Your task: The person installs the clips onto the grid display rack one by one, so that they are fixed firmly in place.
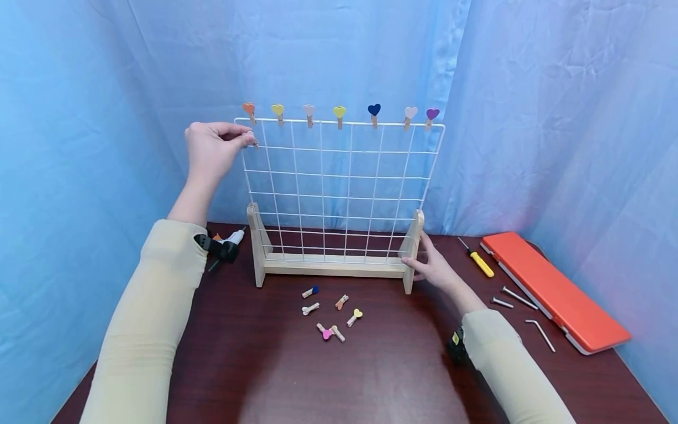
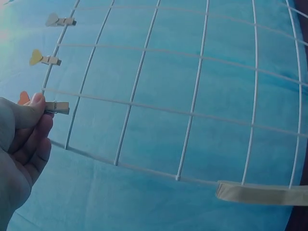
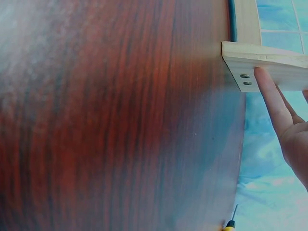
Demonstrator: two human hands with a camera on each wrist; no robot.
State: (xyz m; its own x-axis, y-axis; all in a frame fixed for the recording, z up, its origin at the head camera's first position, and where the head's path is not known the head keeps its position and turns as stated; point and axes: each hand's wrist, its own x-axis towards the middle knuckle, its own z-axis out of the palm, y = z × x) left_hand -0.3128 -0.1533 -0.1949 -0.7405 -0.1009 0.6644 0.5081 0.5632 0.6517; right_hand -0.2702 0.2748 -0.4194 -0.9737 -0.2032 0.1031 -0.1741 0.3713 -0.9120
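A white wire grid (image 1: 339,175) stands upright in a wooden stand (image 1: 333,269). Heart-topped clothespins, such as a dark blue one (image 1: 374,111), line its top bar. My left hand (image 1: 212,144) is at the grid's upper left corner, pinching a small wooden clothespin (image 2: 58,107) between thumb and fingers; the fingers hide its top. Just behind the thumb, an orange heart (image 2: 23,98) peeks out. Low on the right, my right hand (image 1: 434,268) holds the stand's side panel (image 3: 269,72), thumb near its front edge. Some fingers are hidden behind the panel.
Several loose clothespins (image 1: 341,302) lie on the dark table before the stand. To the right are a yellow screwdriver (image 1: 481,264), bolts (image 1: 519,297), a hex key (image 1: 541,335) and an orange case (image 1: 556,288). A glue gun (image 1: 233,238) lies left; blue curtains hang behind.
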